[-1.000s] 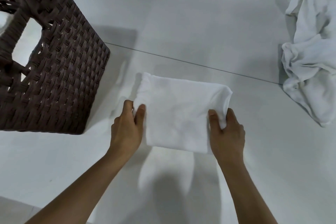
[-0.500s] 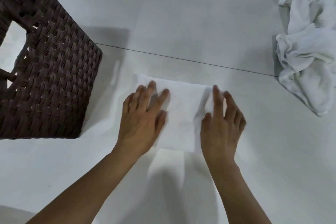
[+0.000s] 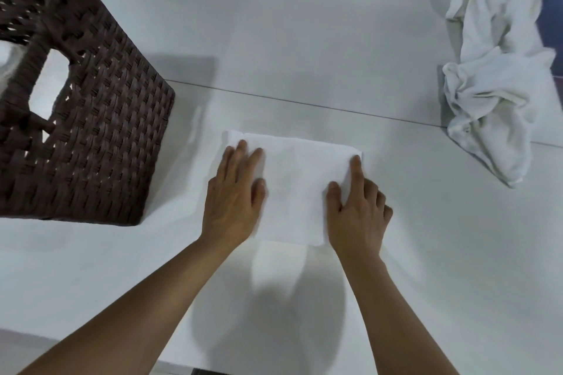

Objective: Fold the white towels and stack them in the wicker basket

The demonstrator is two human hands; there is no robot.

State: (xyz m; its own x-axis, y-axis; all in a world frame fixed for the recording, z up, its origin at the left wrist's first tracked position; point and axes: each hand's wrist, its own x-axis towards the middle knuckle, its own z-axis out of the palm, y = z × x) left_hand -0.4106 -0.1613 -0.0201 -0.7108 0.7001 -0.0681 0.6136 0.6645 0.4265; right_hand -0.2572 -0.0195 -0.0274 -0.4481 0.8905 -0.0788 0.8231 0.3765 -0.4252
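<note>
Head view: a white table (image 3: 304,39) fills nearly the whole frame, and a thin seam line crosses it from left to right just beyond the work area. At the left stands the dark brown wicker basket (image 3: 100,143), its woven side wall and a handle opening turned toward the camera. Something white shows through that opening, but what it is cannot be told. At the far right, well apart from the basket, lies a heap of crumpled white towels (image 3: 493,79), unfolded and bunched, reaching to the table's right edge.

Between the 2, near the front of the table, lies 1 folded towel (image 3: 298,186). It is a flat white rectangle on the near side of the seam, to the right of the basket and not touching it. Both bare forearms reach in from the bottom of the frame.

The left hand (image 3: 234,201) lies palm down on the left part of the folded towel, fingers straight and close together. Its grip is open and it presses the cloth flat. The right hand (image 3: 356,213) rests on the right part. Its index finger stretches toward the far right corner and its thumb lies on top of the cloth. The other 3 fingers bend down along the right edge. This grip is also open, with nothing pinched between thumb and fingers.
</note>
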